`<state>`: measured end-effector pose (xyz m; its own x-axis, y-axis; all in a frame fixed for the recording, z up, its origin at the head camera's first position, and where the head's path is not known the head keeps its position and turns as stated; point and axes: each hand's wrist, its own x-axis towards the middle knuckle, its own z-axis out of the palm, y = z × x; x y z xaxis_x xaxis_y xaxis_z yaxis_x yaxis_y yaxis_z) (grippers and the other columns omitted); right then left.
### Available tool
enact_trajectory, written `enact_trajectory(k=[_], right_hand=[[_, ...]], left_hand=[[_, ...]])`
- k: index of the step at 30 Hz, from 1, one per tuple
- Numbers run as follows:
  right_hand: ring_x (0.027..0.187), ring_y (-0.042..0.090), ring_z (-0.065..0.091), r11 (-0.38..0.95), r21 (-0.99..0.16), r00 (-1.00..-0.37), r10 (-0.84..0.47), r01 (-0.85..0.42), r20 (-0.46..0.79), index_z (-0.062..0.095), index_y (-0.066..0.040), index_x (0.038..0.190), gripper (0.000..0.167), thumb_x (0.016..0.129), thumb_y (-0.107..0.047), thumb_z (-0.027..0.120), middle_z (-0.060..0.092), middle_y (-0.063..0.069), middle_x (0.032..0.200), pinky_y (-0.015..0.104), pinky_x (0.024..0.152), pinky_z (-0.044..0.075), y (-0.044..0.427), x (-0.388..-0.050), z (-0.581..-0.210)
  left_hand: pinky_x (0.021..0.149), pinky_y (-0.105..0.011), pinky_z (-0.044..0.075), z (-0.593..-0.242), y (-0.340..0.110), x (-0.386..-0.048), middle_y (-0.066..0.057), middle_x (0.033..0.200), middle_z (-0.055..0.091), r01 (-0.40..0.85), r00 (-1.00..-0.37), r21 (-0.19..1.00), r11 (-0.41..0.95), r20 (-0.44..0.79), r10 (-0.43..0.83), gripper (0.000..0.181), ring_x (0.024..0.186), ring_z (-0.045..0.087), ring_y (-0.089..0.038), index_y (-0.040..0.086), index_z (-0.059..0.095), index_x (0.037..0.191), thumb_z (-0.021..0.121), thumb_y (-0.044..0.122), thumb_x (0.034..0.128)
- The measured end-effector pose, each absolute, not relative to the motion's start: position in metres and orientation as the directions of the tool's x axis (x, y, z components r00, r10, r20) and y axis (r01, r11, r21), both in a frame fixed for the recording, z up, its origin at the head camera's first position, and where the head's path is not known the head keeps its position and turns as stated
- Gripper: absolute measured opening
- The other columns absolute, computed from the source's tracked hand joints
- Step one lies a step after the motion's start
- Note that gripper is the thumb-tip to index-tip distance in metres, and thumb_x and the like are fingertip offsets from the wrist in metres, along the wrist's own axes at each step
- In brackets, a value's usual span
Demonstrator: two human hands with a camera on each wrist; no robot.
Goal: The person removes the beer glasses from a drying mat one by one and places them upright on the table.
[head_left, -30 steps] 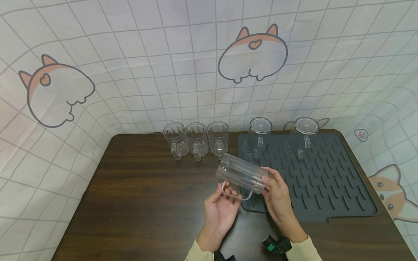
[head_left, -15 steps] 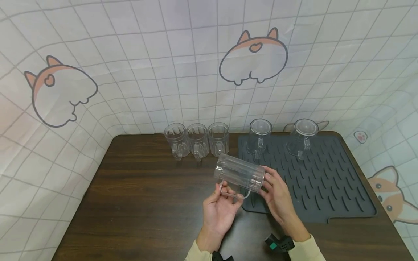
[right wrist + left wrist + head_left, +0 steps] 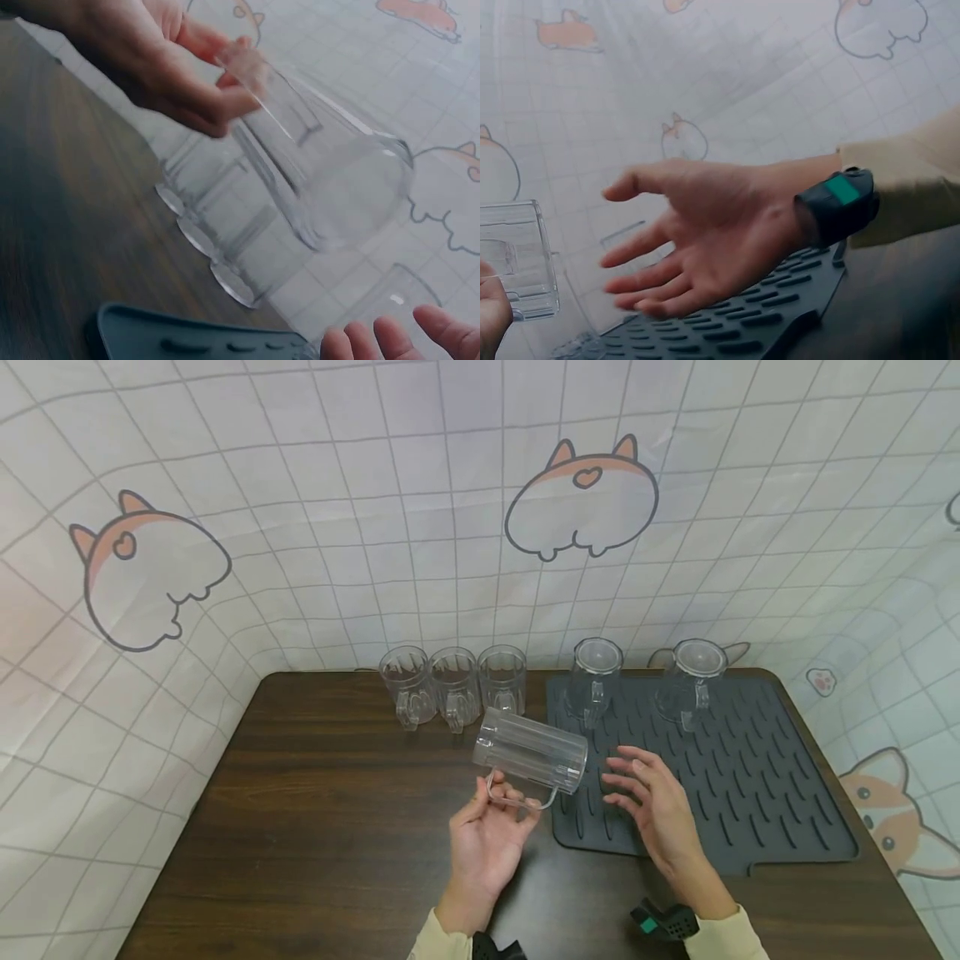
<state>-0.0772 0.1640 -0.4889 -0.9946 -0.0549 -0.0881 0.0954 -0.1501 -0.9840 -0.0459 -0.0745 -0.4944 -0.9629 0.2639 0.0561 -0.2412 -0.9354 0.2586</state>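
Note:
A clear glass mug [image 3: 529, 750] is tipped on its side in the air, its handle pointing down toward me. My left hand [image 3: 486, 843] grips that handle with curled fingers; in the right wrist view the left hand [image 3: 161, 67] shows at the upper left, with the mug [image 3: 337, 172] extending from it. Apart from the mug, on its right, my right hand [image 3: 660, 814] holds nothing and its fingers are spread. The left wrist view shows the right hand [image 3: 712, 232] palm side on, beside one end of the mug [image 3: 517, 259].
Three upright glass mugs, among them a near one [image 3: 502, 681], stand in a row at the table's back. Two upside-down mugs, a left one [image 3: 594, 681] and a right one [image 3: 692, 683], stand on a dark ridged drying mat [image 3: 750, 777]. A patterned cloth [image 3: 337, 527] hangs behind the table.
My right hand has let go of the mug's right end and drawn back to the right. The left hand has carried the mug slightly left.

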Motion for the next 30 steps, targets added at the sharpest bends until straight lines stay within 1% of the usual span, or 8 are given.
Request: enact_trajectory(k=[5,11,13,15,18,22,26,30], right_hand=[[0.107,0.009,0.068,-0.121,-0.99,-0.997,-0.02,0.072,-0.071,0.051,-0.011,0.137,0.039,0.111,-0.039,0.045,0.066,-0.007,0.121,0.026,0.084,0.061,0.177,-0.076,-0.491],[0.102,0.008,0.069,-0.106,-0.994,-1.0,0.023,0.016,-0.019,0.049,-0.002,0.138,0.043,0.111,-0.036,0.047,0.068,-0.005,0.118,0.025,0.081,0.06,0.192,-0.076,-0.491],[0.102,0.007,0.069,-0.08,-0.997,-0.999,0.037,-0.011,0.008,0.051,-0.003,0.137,0.041,0.111,-0.035,0.048,0.068,-0.006,0.117,0.024,0.08,0.06,0.197,-0.075,-0.492],[0.101,0.006,0.069,-0.04,-0.999,-0.998,0.055,-0.033,0.031,0.054,-0.007,0.135,0.036,0.111,-0.033,0.049,0.068,-0.008,0.115,0.023,0.08,0.06,0.202,-0.075,-0.492],[0.1,0.005,0.069,0.05,-0.997,-0.994,0.098,-0.052,0.056,0.056,-0.012,0.133,0.031,0.11,-0.032,0.049,0.068,-0.011,0.114,0.021,0.079,0.06,0.212,-0.075,-0.493],[0.098,-0.001,0.067,0.236,-0.97,-0.982,0.168,-0.048,0.09,0.055,-0.008,0.138,0.036,0.111,-0.03,0.049,0.067,-0.019,0.113,0.017,0.078,0.058,0.227,-0.073,-0.495],[0.096,-0.01,0.064,0.429,-0.902,-0.969,0.2,-0.044,0.143,0.052,-0.006,0.142,0.04,0.11,-0.029,0.051,0.062,-0.029,0.111,0.011,0.078,0.055,0.242,-0.07,-0.497],[0.094,-0.015,0.061,0.532,-0.846,-0.966,0.194,-0.043,0.171,0.053,-0.007,0.144,0.041,0.109,-0.029,0.053,0.059,-0.033,0.111,0.006,0.078,0.051,0.255,-0.068,-0.499]], left_hand=[[0.095,-0.031,0.047,-0.493,-0.084,-0.047,0.011,0.087,0.066,-0.21,-0.97,0.298,-0.931,0.056,0.236,0.039,0.089,0.063,-0.005,0.017,0.055,0.111,0.019,0.031,0.115],[0.094,-0.032,0.05,-0.49,-0.089,-0.049,0.01,0.088,0.065,-0.176,-0.977,0.364,-0.915,0.046,0.207,0.036,0.09,0.063,-0.005,0.016,0.06,0.107,0.028,0.031,0.1145],[0.094,-0.033,0.05,-0.489,-0.09,-0.049,0.01,0.088,0.065,-0.162,-0.98,0.39,-0.907,0.046,0.195,0.036,0.09,0.063,-0.005,0.016,0.061,0.105,0.029,0.029,0.1144],[0.094,-0.033,0.051,-0.488,-0.092,-0.05,0.01,0.087,0.065,-0.145,-0.983,0.427,-0.893,0.042,0.18,0.034,0.09,0.063,-0.005,0.017,0.06,0.104,0.03,0.028,0.1144],[0.093,-0.033,0.052,-0.486,-0.096,-0.051,0.011,0.085,0.066,-0.112,-0.988,0.483,-0.868,0.036,0.148,0.031,0.092,0.064,-0.006,0.017,0.059,0.104,0.031,0.027,0.1144],[0.092,-0.033,0.052,-0.483,-0.102,-0.051,0.011,0.084,0.064,-0.081,-0.993,0.551,-0.831,0.03,0.117,0.027,0.091,0.063,-0.007,0.017,0.059,0.104,0.036,0.027,0.1138],[0.091,-0.033,0.052,-0.482,-0.11,-0.052,0.012,0.082,0.064,-0.066,-0.995,0.603,-0.795,0.019,0.097,0.024,0.09,0.063,-0.006,0.018,0.058,0.103,0.038,0.027,0.1133],[0.091,-0.031,0.052,-0.483,-0.117,-0.052,0.012,0.083,0.064,-0.059,-0.997,0.651,-0.757,0.003,0.08,0.022,0.089,0.063,-0.006,0.019,0.058,0.103,0.04,0.026,0.113]])
